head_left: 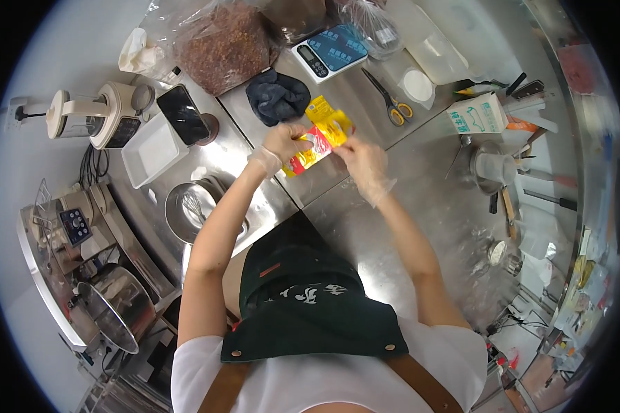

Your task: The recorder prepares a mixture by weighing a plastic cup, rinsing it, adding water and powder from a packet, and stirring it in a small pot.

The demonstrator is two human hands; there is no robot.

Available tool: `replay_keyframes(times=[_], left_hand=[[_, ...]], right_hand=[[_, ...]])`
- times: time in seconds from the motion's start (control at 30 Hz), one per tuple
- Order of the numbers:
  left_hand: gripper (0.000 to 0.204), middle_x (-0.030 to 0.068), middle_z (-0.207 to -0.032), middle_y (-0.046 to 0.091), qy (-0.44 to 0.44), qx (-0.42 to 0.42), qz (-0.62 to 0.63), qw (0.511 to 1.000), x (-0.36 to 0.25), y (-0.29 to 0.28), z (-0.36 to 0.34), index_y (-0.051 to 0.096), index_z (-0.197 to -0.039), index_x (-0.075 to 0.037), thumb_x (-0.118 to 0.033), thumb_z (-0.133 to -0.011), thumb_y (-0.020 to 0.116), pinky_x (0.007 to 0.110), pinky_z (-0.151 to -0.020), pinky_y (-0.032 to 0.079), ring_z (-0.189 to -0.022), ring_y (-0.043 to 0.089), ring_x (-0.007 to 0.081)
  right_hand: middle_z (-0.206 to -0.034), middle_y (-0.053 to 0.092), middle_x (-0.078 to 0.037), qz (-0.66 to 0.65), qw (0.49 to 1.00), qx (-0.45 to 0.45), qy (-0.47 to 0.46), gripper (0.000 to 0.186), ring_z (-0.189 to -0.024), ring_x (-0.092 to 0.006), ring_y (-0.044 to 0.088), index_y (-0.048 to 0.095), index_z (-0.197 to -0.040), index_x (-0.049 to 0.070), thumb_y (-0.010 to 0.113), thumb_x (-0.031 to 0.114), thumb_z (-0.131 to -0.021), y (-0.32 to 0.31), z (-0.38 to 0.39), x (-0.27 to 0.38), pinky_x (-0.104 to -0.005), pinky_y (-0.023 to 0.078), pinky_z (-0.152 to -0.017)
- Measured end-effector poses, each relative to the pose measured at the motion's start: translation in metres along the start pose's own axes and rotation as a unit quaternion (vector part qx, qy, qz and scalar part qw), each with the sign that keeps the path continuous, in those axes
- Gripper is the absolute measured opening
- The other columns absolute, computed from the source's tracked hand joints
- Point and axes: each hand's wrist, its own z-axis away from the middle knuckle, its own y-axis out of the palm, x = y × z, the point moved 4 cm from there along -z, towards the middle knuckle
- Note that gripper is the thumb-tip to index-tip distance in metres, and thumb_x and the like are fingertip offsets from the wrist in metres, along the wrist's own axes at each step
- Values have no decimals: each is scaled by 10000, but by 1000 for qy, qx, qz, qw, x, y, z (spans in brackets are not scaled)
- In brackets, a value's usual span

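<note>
Both of my hands wear thin clear plastic gloves and grip a yellow and red packet [310, 150] above the steel worktop. My left hand [285, 144] is closed on the packet's left side. My right hand [362, 162] pinches its right part, beside a raised yellow flap. Just behind the packet lies a crumpled dark cloth [275, 96]. To its right are black-and-yellow scissors [398, 110], and farther back a white digital scale [329, 54] with a blue top.
Around them are bagged brown granules [217, 55], a phone [179, 113] on a stand, a white tray [151, 158], a steel bowl with a whisk [193, 210] and a blender [110, 113]. A carton [475, 113] and utensils line the right; a mixer bowl [120, 310] stands lower left.
</note>
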Motion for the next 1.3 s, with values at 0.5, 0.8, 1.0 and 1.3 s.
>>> replay_keyframes(times=[0.5, 0.8, 1.0, 1.3], left_hand=[[255, 127, -808, 655, 145, -15, -356, 923, -74, -40, 40, 666, -999, -167, -185, -745, 672, 366, -681, 488, -752, 631, 298], [196, 86, -757, 666, 96, 118, -105, 983, -58, -36, 46, 678, -952, -66, -180, -793, 667, 274, -643, 486, -668, 612, 115], [173, 73, -750, 664, 79, 148, -158, 973, -67, -30, 52, 665, -950, -33, -120, -801, 658, 259, -643, 486, -689, 600, 79], [136, 42, -775, 650, 133, 156, -29, 978, -65, -26, 55, 666, -906, -8, -116, -825, 647, 241, -671, 474, -739, 572, 60]], right_hand=[[-835, 615, -136, 125, 899, 175, -382, 248, -882, -315, 556, 623, -803, 24, 648, 270, -780, 2, -47, 65, -402, 405, -812], [-654, 585, -76, -80, 885, 384, -251, 243, -626, -87, 549, 627, -820, -39, 655, 202, -809, 10, -41, 68, -293, 439, -562], [-661, 588, -71, -42, 901, 398, -168, 190, -590, -87, 505, 627, -815, -45, 657, 141, -795, 6, -33, 73, -268, 423, -566], [-655, 523, -38, -137, 869, 386, -279, 194, -675, -79, 496, 623, -787, -26, 676, 161, -792, -1, -29, 75, -260, 402, -594]])
